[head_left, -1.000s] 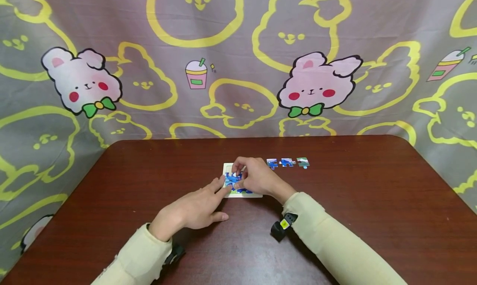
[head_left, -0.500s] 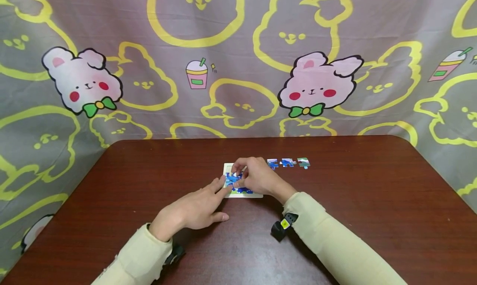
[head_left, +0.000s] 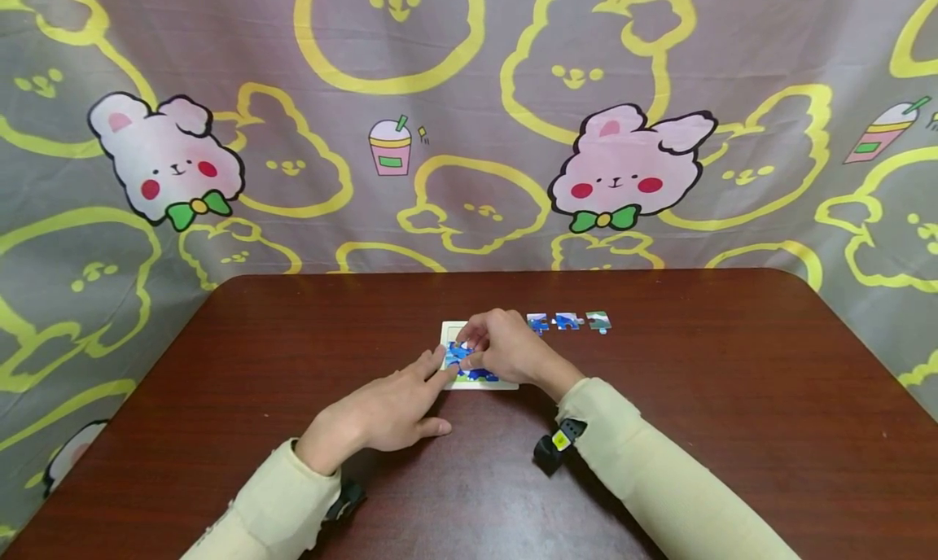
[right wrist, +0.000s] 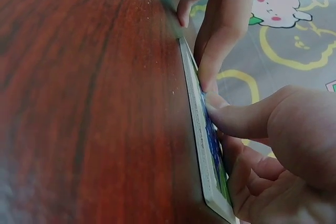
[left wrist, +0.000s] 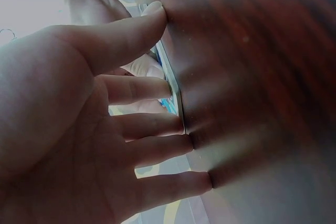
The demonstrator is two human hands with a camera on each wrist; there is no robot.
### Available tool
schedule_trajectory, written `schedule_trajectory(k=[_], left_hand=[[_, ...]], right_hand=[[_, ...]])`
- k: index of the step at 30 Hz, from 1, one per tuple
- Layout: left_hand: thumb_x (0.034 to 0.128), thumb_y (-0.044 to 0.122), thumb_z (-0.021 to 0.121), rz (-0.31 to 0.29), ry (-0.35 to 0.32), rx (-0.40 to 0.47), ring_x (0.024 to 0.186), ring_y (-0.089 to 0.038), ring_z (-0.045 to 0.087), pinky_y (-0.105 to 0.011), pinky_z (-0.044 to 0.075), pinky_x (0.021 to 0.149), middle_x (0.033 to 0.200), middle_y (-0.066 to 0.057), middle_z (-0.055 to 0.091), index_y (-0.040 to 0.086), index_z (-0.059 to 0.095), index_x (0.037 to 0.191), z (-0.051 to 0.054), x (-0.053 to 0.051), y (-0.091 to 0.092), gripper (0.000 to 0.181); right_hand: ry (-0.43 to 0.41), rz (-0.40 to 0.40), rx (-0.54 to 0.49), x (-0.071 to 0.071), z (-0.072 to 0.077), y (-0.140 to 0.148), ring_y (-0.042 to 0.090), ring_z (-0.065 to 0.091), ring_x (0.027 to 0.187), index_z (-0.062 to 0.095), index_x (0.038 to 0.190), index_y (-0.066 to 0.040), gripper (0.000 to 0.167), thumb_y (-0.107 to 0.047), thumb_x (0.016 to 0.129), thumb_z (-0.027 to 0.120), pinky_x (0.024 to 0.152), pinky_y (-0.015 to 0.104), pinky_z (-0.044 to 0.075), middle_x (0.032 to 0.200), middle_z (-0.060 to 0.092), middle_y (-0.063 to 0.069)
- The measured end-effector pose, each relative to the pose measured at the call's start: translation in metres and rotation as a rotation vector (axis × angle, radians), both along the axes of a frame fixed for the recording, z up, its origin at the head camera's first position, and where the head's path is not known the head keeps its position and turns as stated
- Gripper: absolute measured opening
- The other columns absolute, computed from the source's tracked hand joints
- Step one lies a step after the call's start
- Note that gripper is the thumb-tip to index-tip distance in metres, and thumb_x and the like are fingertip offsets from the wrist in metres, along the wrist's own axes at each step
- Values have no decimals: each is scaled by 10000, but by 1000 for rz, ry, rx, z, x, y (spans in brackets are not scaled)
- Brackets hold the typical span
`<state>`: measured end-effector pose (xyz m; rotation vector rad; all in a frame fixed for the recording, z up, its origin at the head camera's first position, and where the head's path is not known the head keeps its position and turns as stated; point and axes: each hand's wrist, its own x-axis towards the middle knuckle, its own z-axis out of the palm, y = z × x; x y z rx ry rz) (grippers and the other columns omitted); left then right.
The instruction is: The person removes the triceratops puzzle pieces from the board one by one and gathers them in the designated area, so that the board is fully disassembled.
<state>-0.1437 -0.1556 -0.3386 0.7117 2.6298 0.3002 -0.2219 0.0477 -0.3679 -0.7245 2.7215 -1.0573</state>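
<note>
In the head view a small jigsaw puzzle with a blue picture (head_left: pixel 456 350) lies in a pale tray (head_left: pixel 479 386) on the table. My left hand (head_left: pixel 384 408) has its fingers straight, their tips on the tray's left edge and the puzzle, with the thumb apart on the tabletop. Over the puzzle, my right hand (head_left: pixel 506 347) bends its fingers and thumb around a blue puzzle piece, largely hidden by them. The right wrist view shows the right thumb (right wrist: pixel 239 119) down against the picture side. Three loose pieces (head_left: pixel 567 321) lie in a row beyond the right hand.
The dark brown wooden table (head_left: pixel 330 324) reaches back to a grey curtain (head_left: pixel 469 120) printed with yellow outlines and white cartoon bunnies. Black straps sit at both wrists below the cream sleeves (head_left: pixel 271 495).
The right fingertips shift slightly over the puzzle. The left hand and the three loose pieces stay where they were; the head view drifts a little.
</note>
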Motion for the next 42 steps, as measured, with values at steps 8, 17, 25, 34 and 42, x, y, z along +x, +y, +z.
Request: schedule_trajectory(k=[8, 17, 25, 34, 42], left_hand=[[1057, 368, 663, -11, 2, 0, 1644, -392, 222, -609, 368, 1243, 1785, -200, 127, 88, 323, 1673, 1, 1, -1, 758], [1059, 376, 659, -10, 0, -3, 1654, -374, 197, -606, 361, 1249, 1786, -197, 126, 82, 325, 1671, 1, 1, 0, 757], [1056, 377, 663, -10, 0, 3, 1654, -378, 198, -602, 351, 1256, 1787, -196, 125, 76, 336, 1666, 0, 1, 1, 755], [1058, 375, 660, -13, 7, -5, 1649, -393, 207, -619, 361, 1243, 1781, -211, 138, 63, 348, 1658, 1, 1, 0, 745], [1058, 382, 660, -18, 2, -7, 1648, -395, 208, -625, 360, 1240, 1782, -209, 136, 63, 339, 1662, 2, 2, 0, 755]], right_hand=[[6, 14, 1, 1, -1, 1, 59, 659, 798, 795, 1074, -89, 249, -151, 854, 894, 762, 248, 558, 891, 758, -13], [36, 25, 47, 3, 2, 0, 73, 684, 828, 771, 1069, -75, 221, -153, 881, 858, 811, 281, 584, 923, 770, 10], [10, 11, 21, 4, 6, 5, 84, 690, 836, 761, 1059, -75, 225, -168, 878, 858, 817, 291, 586, 930, 770, 12], [-23, 0, -19, 4, 7, 9, 108, 715, 881, 757, 1081, -85, 234, -196, 894, 843, 865, 338, 603, 988, 782, 34], [-65, 11, -85, 4, 10, 20, 143, 737, 931, 761, 1112, -98, 257, -243, 918, 845, 897, 379, 617, 1039, 785, 41]])
